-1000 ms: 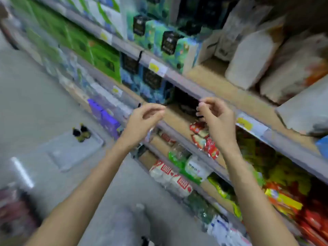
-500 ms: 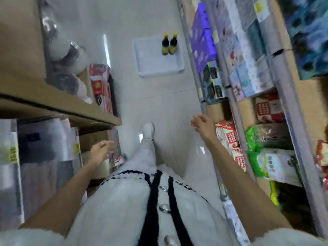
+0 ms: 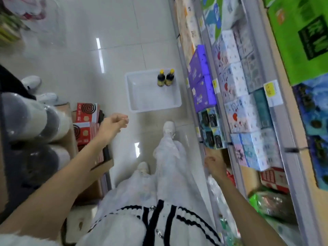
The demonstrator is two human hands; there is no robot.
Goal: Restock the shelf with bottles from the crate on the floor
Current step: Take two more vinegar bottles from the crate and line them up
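Note:
A white plastic crate (image 3: 142, 105) lies on the tiled floor ahead of my feet. Two dark bottles with yellow caps (image 3: 165, 78) stand upright together in its far right corner. My left hand (image 3: 113, 124) hovers over the floor short of the crate's near left corner, fingers loosely curled, holding nothing. My right hand (image 3: 214, 166) hangs lower by the bottom shelf on the right, fingers curled, also empty. Both hands are well short of the bottles.
A long shelf unit (image 3: 229, 107) packed with boxes runs along the right. On the left a low shelf holds red coil boxes (image 3: 86, 119) and wrapped rolls (image 3: 32, 118). Another person's white shoes (image 3: 46, 97) stand at the left. My own white shoe (image 3: 169, 126) points at the crate.
My view has swung from the shelf down to the floor and moved closer to the crate. Both hands left the shelf and now swing empty in front of me.

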